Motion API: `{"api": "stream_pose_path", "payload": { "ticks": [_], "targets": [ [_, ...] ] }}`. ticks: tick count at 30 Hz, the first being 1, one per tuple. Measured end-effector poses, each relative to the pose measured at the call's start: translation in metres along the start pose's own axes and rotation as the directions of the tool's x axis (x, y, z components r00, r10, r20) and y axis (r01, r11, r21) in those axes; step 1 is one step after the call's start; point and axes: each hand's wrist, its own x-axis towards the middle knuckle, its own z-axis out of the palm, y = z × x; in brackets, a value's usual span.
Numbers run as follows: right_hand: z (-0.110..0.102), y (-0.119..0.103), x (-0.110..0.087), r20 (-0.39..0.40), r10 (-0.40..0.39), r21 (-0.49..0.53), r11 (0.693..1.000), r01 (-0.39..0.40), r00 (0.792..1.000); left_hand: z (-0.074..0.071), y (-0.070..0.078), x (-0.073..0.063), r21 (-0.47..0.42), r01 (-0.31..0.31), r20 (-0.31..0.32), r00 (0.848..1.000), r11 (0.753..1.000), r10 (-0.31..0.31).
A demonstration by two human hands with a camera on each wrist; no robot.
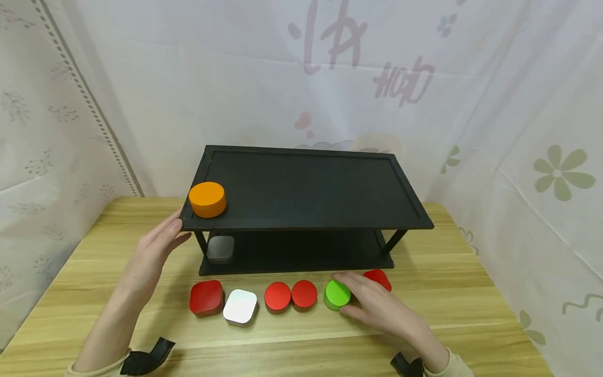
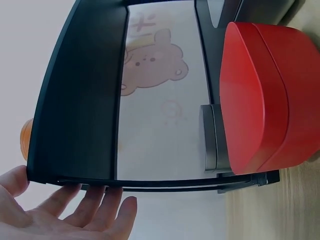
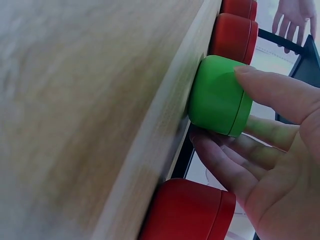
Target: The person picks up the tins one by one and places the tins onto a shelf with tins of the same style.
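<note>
In the head view, my right hand holds a round green lidded box on the table, thumb on one side and fingers on the other. The right wrist view shows the thumb on the green box, with the other fingers opposite it. My left hand touches the left end of a black two-tier shelf with its fingers fairly straight. In the left wrist view, the fingertips of the left hand lie along the shelf's edge. A round orange box stands on the top tier's front left corner.
Before the shelf stand a red square box, a white square box and two round red boxes. Another red box is partly behind the right hand. A grey box sits on the lower tier's left. Patterned cloth hangs behind.
</note>
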Motion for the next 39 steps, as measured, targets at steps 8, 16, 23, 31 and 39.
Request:
{"api": "stream_pose_path", "payload": {
  "ticks": [8,16,23,31,39],
  "targets": [
    [0.001,0.0024,0.0002,-0.029,-0.02,0.009,1.0,0.02,0.999,0.0014,-0.0024,-0.0003,-0.008,-0.003,0.001,1.0,1.0,0.003],
    [0.0018,0.0008,0.0011,-0.017,-0.006,0.028,1.0,0.007,1.0,0.0005,-0.0004,-0.0048,-0.031,-0.027,0.01,1.0,0.999,0.028],
    [0.0006,0.0002,-0.0001,-0.054,-0.014,0.043,0.999,0.016,0.998,0.0019,-0.0012,-0.0025,-0.025,-0.026,0.011,1.0,0.999,0.026],
    [0.0014,0.0012,-0.0013,-0.09,-0.03,0.068,0.997,0.036,0.995,0.002,-0.0054,-0.0012,-0.034,-0.032,0.006,0.999,0.999,0.032],
    [-0.0009,-0.0005,-0.0025,-0.134,-0.055,0.112,0.991,0.07,0.989,0.0019,-0.0041,-0.0017,-0.021,-0.027,0.005,1.0,0.999,0.027]
  ]
}}
